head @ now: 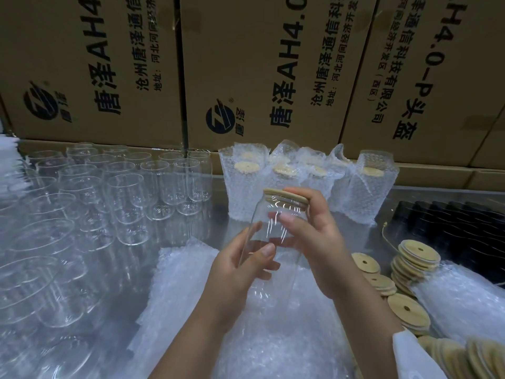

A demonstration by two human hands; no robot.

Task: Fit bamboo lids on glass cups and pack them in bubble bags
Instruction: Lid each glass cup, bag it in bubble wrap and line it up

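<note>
In the head view, the worktop (426,198) is a smooth, shiny surface, and it is almost fully covered with goods. Behind it stands a wall of brown cardboard boxes (246,64) with black Chinese print and a round logo; they close the whole background. On the left side many empty glass cups (123,192) stand upright in close rows. At the back, in the middle, several packed cups (300,181) stand in bubble bags, just in front of the boxes, with their bamboo lids visible inside. A flat pile of bubble bags (185,283) lies near the person, under the arms. On the right, loose bamboo lids (410,269) lie in low stacks, beside one more bubble bundle (459,305) and a dark ribbed thing (451,222) that I cannot identify. Above the pile, both hands hold one glass cup (269,242), tilted a little. The left hand (240,272) grips its lower body, and the right hand (314,242) grips its upper part at the rim of the bamboo lid (285,196), which sits on the mouth of the cup.
</note>
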